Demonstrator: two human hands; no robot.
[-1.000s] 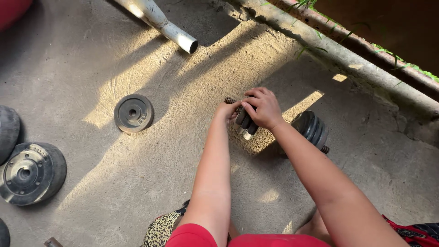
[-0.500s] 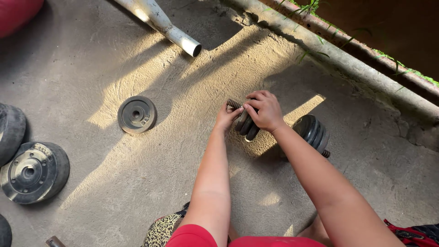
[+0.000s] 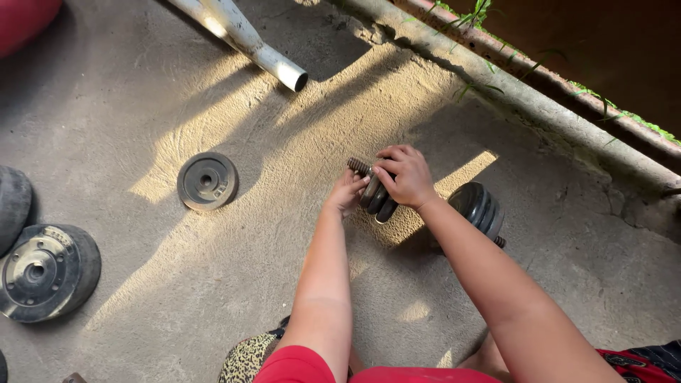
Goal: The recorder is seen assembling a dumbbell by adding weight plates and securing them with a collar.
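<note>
The ground was bare concrete [image 3: 213, 305], rough and dusty, crossed by bands of sunlight and long shadows. On it lay a dumbbell [image 3: 425, 202], its bar running from a threaded end [image 3: 358, 166] up and to the left of the hands down to a stack of dark plates [image 3: 479, 206] just past the right wrist. The right hand [image 3: 404, 177] was clenched from above over the plates [image 3: 379, 202] at the near end of the bar. The left hand [image 3: 347, 193] pressed against the same plates from the other side, fingers curled onto them, touching the right hand's fingertips.

Well out to the left of the grip, a small loose disc [image 3: 206, 181] lay flat, alone in a patch of light. Further left still, near the edge of view, sat a larger disc with a metal hub [image 3: 46, 273], and beside it another dark round plate [image 3: 13, 206], cut off by the frame. Above and left of the hands, a white pipe [image 3: 248, 42] lay slanted, its open end pointing toward the grip but well apart from it.

Beyond the hands, a raised concrete kerb [image 3: 539, 106] ran diagonally, with grass [image 3: 482, 10] sprouting along it; the dumbbell lay near its foot. Open floor stretched between the grip and the loose disc, and toward the person's knees [image 3: 248, 358].
</note>
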